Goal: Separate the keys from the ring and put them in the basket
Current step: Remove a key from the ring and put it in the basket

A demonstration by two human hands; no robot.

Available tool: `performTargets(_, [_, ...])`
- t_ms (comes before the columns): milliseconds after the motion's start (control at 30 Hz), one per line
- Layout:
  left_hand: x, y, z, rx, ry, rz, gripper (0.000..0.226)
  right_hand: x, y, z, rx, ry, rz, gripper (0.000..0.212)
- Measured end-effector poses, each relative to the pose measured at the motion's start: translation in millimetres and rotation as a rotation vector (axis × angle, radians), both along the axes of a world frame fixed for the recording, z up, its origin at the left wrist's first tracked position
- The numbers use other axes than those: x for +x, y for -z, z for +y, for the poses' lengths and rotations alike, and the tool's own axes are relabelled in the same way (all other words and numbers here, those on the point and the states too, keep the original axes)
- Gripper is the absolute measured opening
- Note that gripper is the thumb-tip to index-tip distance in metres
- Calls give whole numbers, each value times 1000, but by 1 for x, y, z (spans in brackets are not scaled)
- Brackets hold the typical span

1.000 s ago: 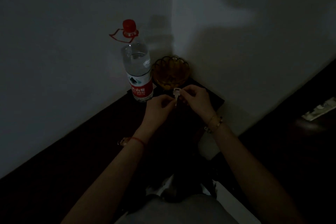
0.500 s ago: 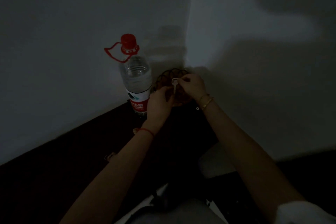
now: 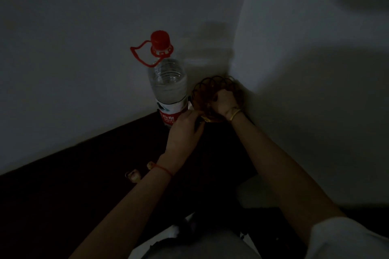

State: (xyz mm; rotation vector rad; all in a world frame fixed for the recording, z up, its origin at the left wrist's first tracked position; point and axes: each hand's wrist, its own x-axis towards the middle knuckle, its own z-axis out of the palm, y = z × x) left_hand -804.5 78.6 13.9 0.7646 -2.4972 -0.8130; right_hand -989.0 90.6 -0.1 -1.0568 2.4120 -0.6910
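A brown wire basket [image 3: 210, 84] stands in the corner where the two walls meet. My right hand [image 3: 224, 101] is down inside it with the fingers curled; whatever they hold is hidden. My left hand [image 3: 185, 128] hovers at the basket's front rim, fingers pinched together. A pale key [image 3: 190, 104] sticks up from them beside the bottle label. The ring itself is too dark to make out.
A large water bottle [image 3: 168, 86] with a red cap and carry loop stands just left of the basket, touching distance from my left hand. Two small pale objects [image 3: 132, 174] lie on the dark surface near my left wrist. The room is very dim.
Both hands moved forward from in front of the basket. My right hand went over the rim and down into the basket; the left followed up to its front edge.
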Motion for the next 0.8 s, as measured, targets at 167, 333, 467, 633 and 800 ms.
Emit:
performTargets(167, [3,0,3,24,7,-2,31,-5,-9,10,36,-13,97,28])
performTargets(333, [6,-3,3,10,30,-6,30,-4,-28,34,-125,-8,250,17])
performTargets(467, [10,-7,4,-11,48,-11,30,9,-37,60,-281,16,268,13])
performTargets(633, [27,-9,9,-36,67,-29,31,41,-35,92,-355,9,280,13])
performTargets(800, [57,-9,17,-85,54,-98,33,76,-16,119,-320,-36,241,16])
